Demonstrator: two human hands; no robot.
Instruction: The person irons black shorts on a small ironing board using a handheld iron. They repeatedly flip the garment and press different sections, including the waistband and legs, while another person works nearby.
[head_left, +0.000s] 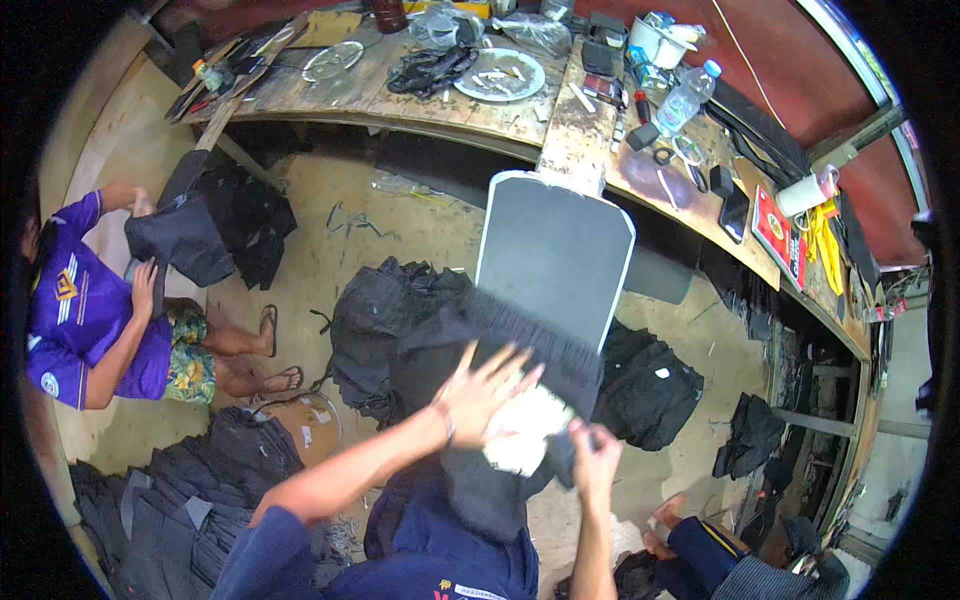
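Note:
A black garment [530, 335] with a gathered band is drawn over the near end of a grey board [560, 240] with a pale rim. My left hand [482, 395] lies on the garment with its fingers spread. Below those fingers shows a bright white patch [525, 432]; whether it is a sheet or part of something under the cloth, I cannot tell. To its right, my right hand [594, 458] is closed on a dark edge of the garment, slightly blurred. More black cloth hangs down over my lap.
Black cloth piles [380, 320] lie left of the board and more [650, 385] to its right. A wooden workbench [400, 105] holds a plate [500, 75], a plastic bottle [688, 98] and a phone [734, 212]. A co-worker in purple [100, 290] handles dark cloth; another person's legs [690, 545] show lower right.

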